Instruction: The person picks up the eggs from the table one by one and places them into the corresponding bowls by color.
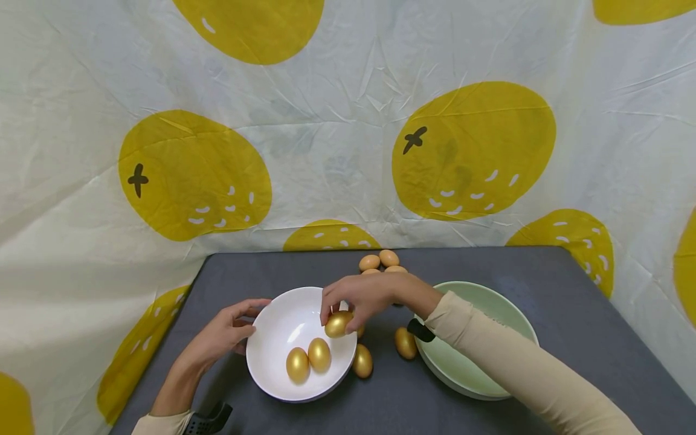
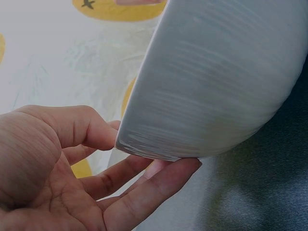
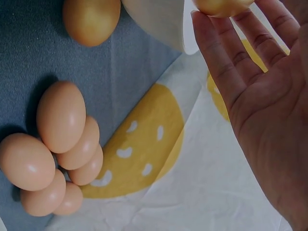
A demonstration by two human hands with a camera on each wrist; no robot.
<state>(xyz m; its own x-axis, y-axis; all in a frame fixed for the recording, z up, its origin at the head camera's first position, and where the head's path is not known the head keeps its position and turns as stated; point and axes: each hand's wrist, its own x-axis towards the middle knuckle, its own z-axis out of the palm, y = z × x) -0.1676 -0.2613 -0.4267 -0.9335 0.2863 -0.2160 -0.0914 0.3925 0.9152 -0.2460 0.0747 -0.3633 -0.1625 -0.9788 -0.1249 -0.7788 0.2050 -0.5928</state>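
Note:
A white bowl [image 1: 272, 368] stands left of centre on the table, with two golden eggs [image 1: 297, 365] lying in it. At its left side my left hand [image 1: 220, 335] grips the rim; in the left wrist view the thumb is at the edge and the fingers [image 2: 154, 195] touch the outer wall. Over the bowl's right part, my right hand [image 1: 364, 296] holds another golden egg [image 1: 338, 324] in its fingers. That egg [image 3: 224, 6] is partly cut off in the right wrist view. Beside the bowl's right wall lies a golden egg [image 1: 362, 361], with another mostly hidden behind it.
A pale green bowl [image 1: 511, 314] stands on the right, partly covered by my right forearm. One golden egg [image 1: 405, 343] lies between the bowls. Several brown eggs [image 3: 61, 117] are grouped at the back of the dark table [image 1: 283, 266], before a fruit-patterned cloth [image 1: 326, 169].

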